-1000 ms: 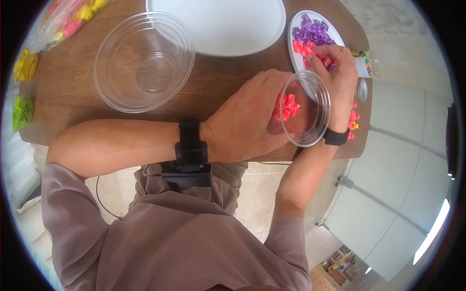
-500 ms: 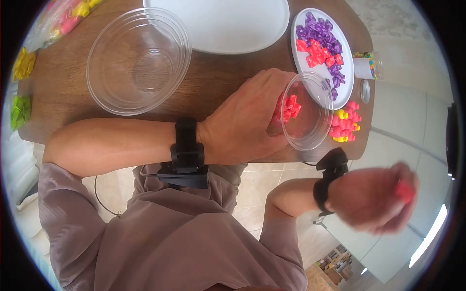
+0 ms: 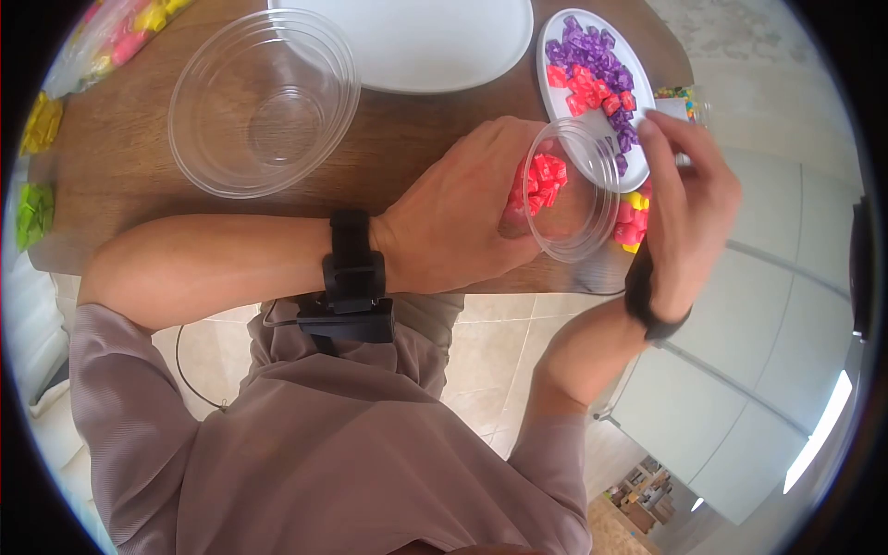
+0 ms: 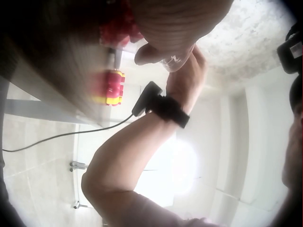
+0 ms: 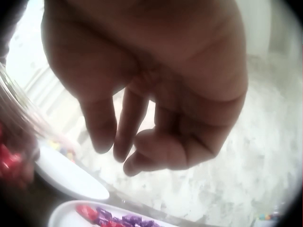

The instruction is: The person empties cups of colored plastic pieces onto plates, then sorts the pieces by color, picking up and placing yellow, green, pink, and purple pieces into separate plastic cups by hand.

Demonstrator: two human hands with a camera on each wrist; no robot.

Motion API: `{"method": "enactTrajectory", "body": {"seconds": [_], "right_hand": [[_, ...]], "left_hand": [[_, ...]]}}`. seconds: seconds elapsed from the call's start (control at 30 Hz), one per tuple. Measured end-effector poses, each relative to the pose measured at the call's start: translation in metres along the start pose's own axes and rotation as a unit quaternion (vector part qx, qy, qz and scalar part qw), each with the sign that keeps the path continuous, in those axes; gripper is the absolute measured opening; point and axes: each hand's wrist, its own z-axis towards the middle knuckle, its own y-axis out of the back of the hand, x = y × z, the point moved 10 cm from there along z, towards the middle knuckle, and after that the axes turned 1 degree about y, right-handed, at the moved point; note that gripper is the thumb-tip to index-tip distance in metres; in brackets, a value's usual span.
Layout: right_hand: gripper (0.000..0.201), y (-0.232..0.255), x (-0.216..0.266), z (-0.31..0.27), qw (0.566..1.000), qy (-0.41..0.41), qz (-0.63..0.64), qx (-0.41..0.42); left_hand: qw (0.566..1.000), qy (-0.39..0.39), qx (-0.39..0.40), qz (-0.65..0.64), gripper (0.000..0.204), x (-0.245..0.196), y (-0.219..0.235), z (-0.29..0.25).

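My left hand (image 3: 453, 213) grips a clear plastic cup (image 3: 597, 227), tilted with its mouth to the right. Red wrapped candies (image 3: 546, 180) lie inside it, partly hidden by the fingers. My right hand (image 3: 689, 194) hovers to the right of the cup, near the small oval white plate (image 3: 560, 109). In the right wrist view its fingers (image 5: 163, 149) bend loosely, with nothing showing between them. Purple wrapped candies (image 3: 592, 46) and red wrapped candies (image 3: 587, 88) share the plate.
Left of the cup stands a large clear bowl (image 3: 213, 153), overlapping a big white plate (image 3: 435, 46). Pink and yellow bottle-shaped pieces (image 3: 632, 222) are by the right table edge, beyond them a jar (image 3: 680, 104). Yellow (image 3: 42, 125) and green packets (image 3: 35, 215) lie far left.
My right hand went from the small plate out to the right with red candy, then came back up beside the cup without it. The cup now shows more red candies; my left hand stayed nearly still.
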Motion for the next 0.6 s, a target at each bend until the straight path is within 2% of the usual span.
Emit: {"method": "enactTrajectory", "body": {"seconds": [0.03, 0.1, 0.13, 0.2, 0.23, 0.37, 0.43, 0.6], "right_hand": [[0.016, -0.003, -0.007, 0.011, 1.0, 0.002, -0.001, -0.001], [0.022, -0.036, -0.02, 0.028, 0.993, 0.007, -0.032, 0.111], [0.022, -0.043, -0.021, 0.034, 0.993, 0.007, -0.033, 0.113], [0.028, -0.071, -0.016, 0.04, 0.981, 0.024, 0.01, 0.192], [0.028, -0.078, -0.011, 0.043, 0.978, 0.084, -0.001, 0.189], [0.026, -0.102, -0.025, 0.042, 0.972, 0.05, -0.007, 0.231], [0.023, -0.1, -0.017, 0.042, 0.974, 0.09, -0.028, 0.207], [0.02, -0.097, -0.028, 0.034, 0.979, 0.075, 0.01, 0.19]], "left_hand": [[1.0, 0.016, 0.007, 0.001, 0.072, 0.004, -0.001, 0.0], [1.0, 0.01, 0.002, -0.001, 0.072, 0.004, 0.0, -0.001], [1.0, 0.007, -0.001, -0.005, 0.072, 0.004, 0.0, -0.001], [1.0, 0.014, -0.005, 0.004, 0.071, 0.006, -0.002, -0.003], [1.0, 0.023, -0.007, 0.012, 0.071, 0.007, -0.002, -0.003], [1.0, 0.03, -0.002, -0.006, 0.07, 0.008, -0.002, -0.004], [0.999, 0.028, 0.002, -0.043, 0.061, 0.009, -0.003, -0.003], [0.999, 0.016, -0.002, -0.038, 0.061, 0.007, -0.003, -0.002]]}}
